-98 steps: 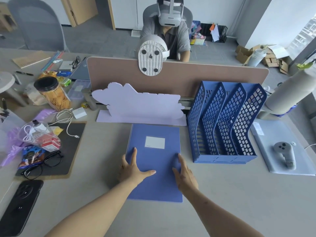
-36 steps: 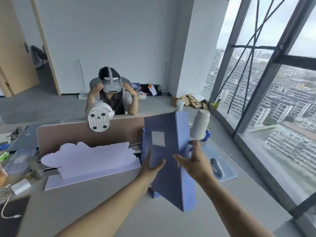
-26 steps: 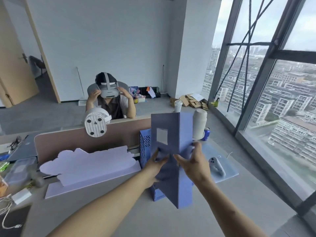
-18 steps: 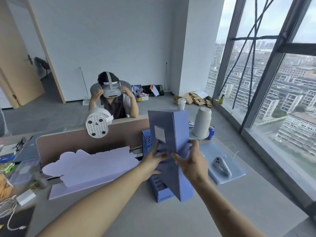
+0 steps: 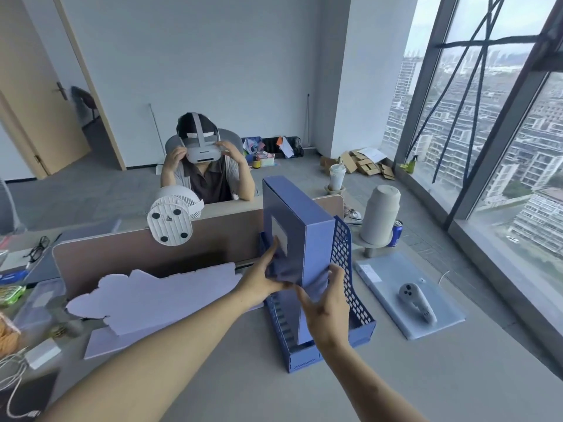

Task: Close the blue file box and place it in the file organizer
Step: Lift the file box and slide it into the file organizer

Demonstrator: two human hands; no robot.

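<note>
The blue file box [image 5: 315,251] is closed and stands upright, spine toward me, with its lower end inside a slot of the blue mesh file organizer [image 5: 347,269] on the desk. My left hand [image 5: 262,281] presses flat on the box's left face, below its white label. My right hand [image 5: 327,309] grips the box's spine and right side low down. The organizer's left dividers are hidden behind the box and my hands.
A lilac cloud-shaped board [image 5: 158,296] stands left of the organizer against the brown partition [image 5: 128,251], which carries a white fan [image 5: 172,220]. To the right lie a grey pad [image 5: 408,293] with a controller [image 5: 417,303], a tall beige cylinder [image 5: 380,220] and a can [image 5: 395,237]. A person sits beyond the partition.
The box was lifted from lying flat on the desk, turned upright and lowered toward the organizer. Its lower end now sits in a slot, both hands still on it.
</note>
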